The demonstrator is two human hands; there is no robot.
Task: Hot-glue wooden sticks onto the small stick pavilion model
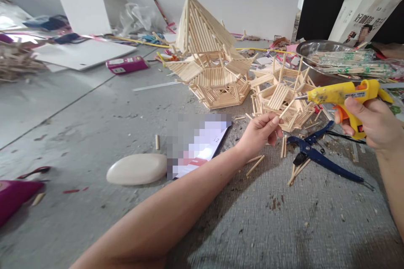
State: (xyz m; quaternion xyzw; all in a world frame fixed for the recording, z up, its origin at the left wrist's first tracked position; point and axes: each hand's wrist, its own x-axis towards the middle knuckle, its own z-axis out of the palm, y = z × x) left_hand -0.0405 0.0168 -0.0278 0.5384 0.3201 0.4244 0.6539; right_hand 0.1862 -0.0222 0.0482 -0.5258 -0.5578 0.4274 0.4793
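Observation:
My left hand (264,130) pinches a short thin wooden stick (286,111) between thumb and fingers, in front of a small stick-built frame (277,96). On the right, my right hand (372,122) is wrapped around the handle of a yellow hot glue gun (344,92), with a finger by its orange trigger. The metal nozzle points left, a little above and to the right of the stick. A larger wooden stick model (217,80) with a pointed roof stands behind. Below the glue gun lie blue-handled cutting pliers (315,151) beside several cut sticks (296,172).
A lit phone (202,147) and a white oval object (137,169) lie left of my forearm. Behind the frame, a metal bowl (303,50) holds bagged sticks. A purple box (126,65) and a white board (85,52) lie farther left. A tote bag (362,8) stands at back right.

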